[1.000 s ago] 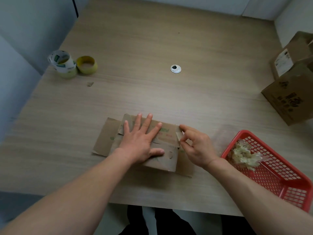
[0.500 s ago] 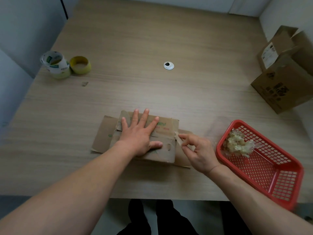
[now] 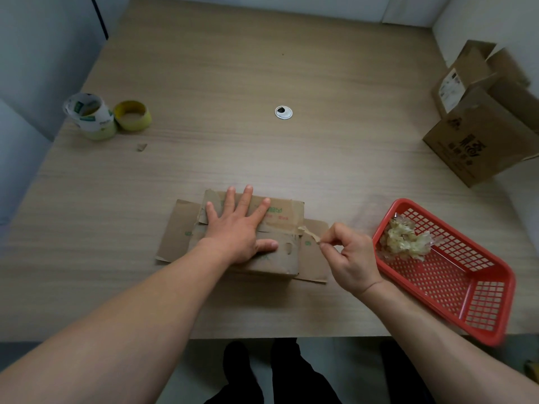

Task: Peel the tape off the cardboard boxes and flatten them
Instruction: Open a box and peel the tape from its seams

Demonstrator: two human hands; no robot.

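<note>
A flattened brown cardboard box with green print lies near the table's front edge. My left hand presses flat on its top, fingers spread. Just right of the box, my right hand pinches the end of a thin strip of tape. The strip stretches from the box's right edge to my fingertips. Two more cardboard boxes stand at the far right, their flaps open.
A red mesh basket at the front right holds a wad of peeled tape. Rolls of tape stand at the far left, with a small cardboard scrap nearby. A round cable grommet sits mid-table.
My right hand has drawn away to the right and towards me, pulling the tape strip off the box's right edge. My left hand has stayed pressed on the box.
</note>
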